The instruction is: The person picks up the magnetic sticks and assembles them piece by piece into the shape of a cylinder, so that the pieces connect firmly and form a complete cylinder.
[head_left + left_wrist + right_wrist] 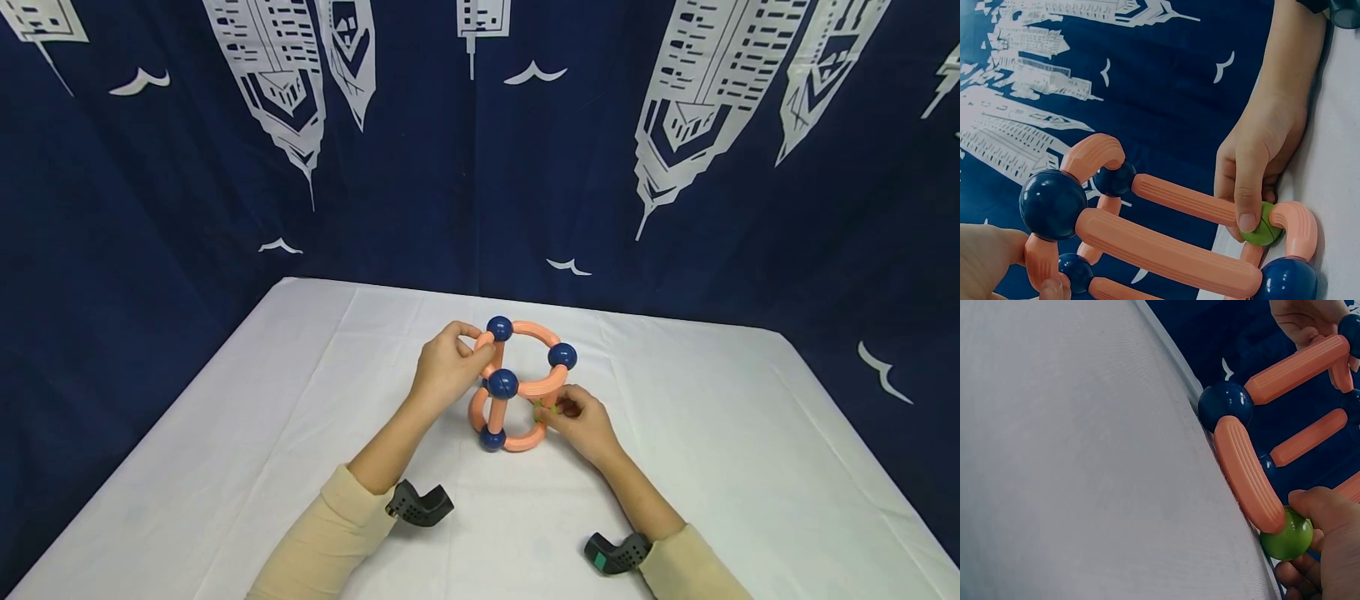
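A frame of orange rods and balls stands on the white table, with an upper and a lower ring of curved rods joined by straight upright rods (498, 414). Dark blue balls (502, 383) sit at most joints, and one green ball (1289, 540) is at the lower ring's right side. My left hand (447, 367) pinches a curved orange rod (1041, 257) of the upper ring between thumb and fingers. Lower down, my right hand (587, 425) holds the green ball, thumb on top of it in the right wrist view. A curved rod (1247, 472) meets this ball.
White cloth covers the table (735, 433) around the frame. Behind its far edge hangs a dark blue curtain (480, 183) with white building and bird prints. A black wrist device (422, 504) sits at the left sleeve, another black device (617, 553) at the right sleeve.
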Available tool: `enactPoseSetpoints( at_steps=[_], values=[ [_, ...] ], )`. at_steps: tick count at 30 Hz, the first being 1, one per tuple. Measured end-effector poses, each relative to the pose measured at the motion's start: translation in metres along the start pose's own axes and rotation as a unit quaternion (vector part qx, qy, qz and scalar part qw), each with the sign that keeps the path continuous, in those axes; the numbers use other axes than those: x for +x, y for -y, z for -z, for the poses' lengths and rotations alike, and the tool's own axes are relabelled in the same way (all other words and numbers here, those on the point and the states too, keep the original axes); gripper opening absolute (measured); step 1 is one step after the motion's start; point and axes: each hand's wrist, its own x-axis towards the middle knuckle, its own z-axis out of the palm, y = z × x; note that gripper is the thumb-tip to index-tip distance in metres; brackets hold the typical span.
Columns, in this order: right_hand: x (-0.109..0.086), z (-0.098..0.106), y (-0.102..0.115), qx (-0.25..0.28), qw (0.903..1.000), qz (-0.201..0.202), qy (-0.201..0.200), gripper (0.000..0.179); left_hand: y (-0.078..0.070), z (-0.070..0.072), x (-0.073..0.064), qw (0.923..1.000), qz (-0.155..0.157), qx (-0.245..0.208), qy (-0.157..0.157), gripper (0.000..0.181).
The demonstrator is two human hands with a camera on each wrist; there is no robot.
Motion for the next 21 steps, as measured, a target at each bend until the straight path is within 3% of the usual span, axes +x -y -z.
enactPoseSetpoints(
  at_steps=[21],
  values=[
    [0.0037, 0.0011, -0.0075, -0.007, 0.9999, 0.009, 0.012, 0.022, 0.0032, 0.0023, 0.001, 0.9996, 0.003, -0.006, -0.027, 0.033]
  ],
)
